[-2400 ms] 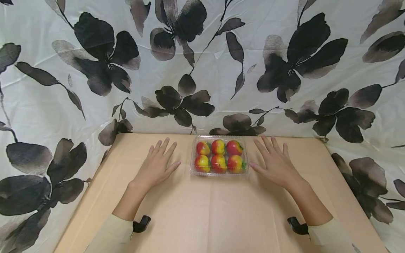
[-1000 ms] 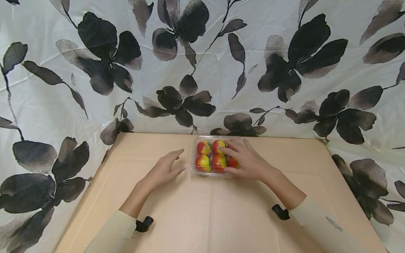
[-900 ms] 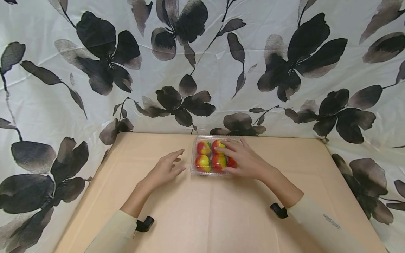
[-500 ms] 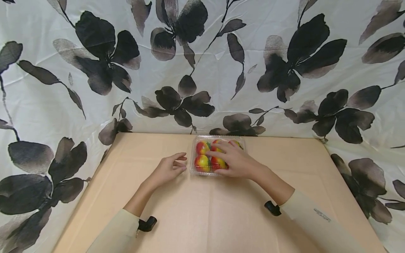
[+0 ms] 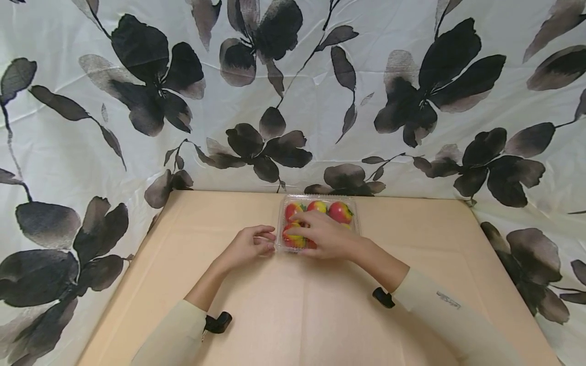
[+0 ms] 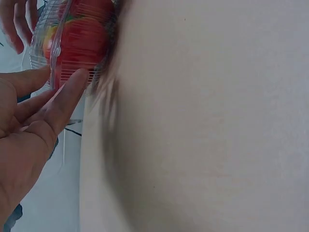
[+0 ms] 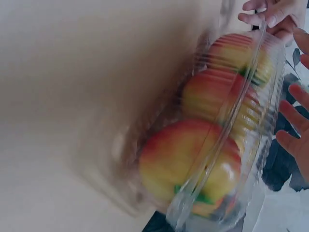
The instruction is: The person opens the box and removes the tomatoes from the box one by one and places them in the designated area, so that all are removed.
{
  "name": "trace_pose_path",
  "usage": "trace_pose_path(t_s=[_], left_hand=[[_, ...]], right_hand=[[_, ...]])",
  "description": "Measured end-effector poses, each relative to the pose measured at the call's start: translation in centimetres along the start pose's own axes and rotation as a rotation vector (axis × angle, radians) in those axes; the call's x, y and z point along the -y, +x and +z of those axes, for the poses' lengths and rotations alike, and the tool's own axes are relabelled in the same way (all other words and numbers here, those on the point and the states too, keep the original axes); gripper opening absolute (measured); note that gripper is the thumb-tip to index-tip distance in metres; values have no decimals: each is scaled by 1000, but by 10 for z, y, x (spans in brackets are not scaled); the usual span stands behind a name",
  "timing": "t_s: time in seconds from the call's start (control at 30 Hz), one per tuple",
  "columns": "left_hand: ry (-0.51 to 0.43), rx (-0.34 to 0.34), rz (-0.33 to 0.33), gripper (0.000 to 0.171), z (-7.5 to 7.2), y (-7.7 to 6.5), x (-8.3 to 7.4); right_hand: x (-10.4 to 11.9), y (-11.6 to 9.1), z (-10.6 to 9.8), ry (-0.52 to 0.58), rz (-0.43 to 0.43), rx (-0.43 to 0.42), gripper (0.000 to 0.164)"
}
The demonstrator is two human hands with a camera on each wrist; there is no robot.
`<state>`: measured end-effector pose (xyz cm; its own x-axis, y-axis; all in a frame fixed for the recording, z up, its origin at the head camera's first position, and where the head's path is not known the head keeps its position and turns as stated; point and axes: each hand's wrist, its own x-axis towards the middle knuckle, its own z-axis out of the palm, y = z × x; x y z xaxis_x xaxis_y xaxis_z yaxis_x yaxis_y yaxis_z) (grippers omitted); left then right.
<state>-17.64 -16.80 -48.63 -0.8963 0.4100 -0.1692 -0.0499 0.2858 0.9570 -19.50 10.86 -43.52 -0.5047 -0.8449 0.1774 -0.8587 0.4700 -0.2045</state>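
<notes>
A clear plastic clamshell container (image 5: 357, 226), lid down, stands at the back of the table and holds several red-and-yellow fruits (image 5: 340, 212) with green leaves. At its left end is my left hand (image 5: 249, 245); in the left wrist view its thumb and index finger lie on either side of the container's rim (image 6: 57, 50), seeming to pinch it. My right hand (image 5: 326, 236) is over the front of the lid, fingers spread toward the left and loosely bent. The right wrist view shows these fingers (image 7: 292, 116) apart from the lid. Some fruits are hidden under that hand.
The table (image 5: 293, 315) has a light brown covering. A white cloth (image 5: 320, 112) with dark flower prints hangs behind it and shows at both sides. Black wrist cameras (image 5: 218, 323) sit at both cuffs.
Both hands lay flat beside the container at first. The right hand has since moved left across the lid, then toward its front left. The left hand has come right to the container's rim.
</notes>
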Motion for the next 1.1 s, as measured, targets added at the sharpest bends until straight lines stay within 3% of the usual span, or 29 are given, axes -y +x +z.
trace_pose_path(t_s=[0.2,0.53,0.73,0.9,1.1], left_hand=[[-97,31,-35,42,1,2,2],[-212,26,-91,35,3,9,8],[-308,32,-102,36,4,13,9],[-327,32,-97,37,6,14,8],[-327,26,-98,38,4,13,8]], right_hand=[[3,8,6,-27,-71,-25,42],[10,21,10,-87,-68,42,35],[12,24,17,-103,-44,34,32],[15,27,22,-142,4,29,30],[18,30,31,-199,-20,-30,33]])
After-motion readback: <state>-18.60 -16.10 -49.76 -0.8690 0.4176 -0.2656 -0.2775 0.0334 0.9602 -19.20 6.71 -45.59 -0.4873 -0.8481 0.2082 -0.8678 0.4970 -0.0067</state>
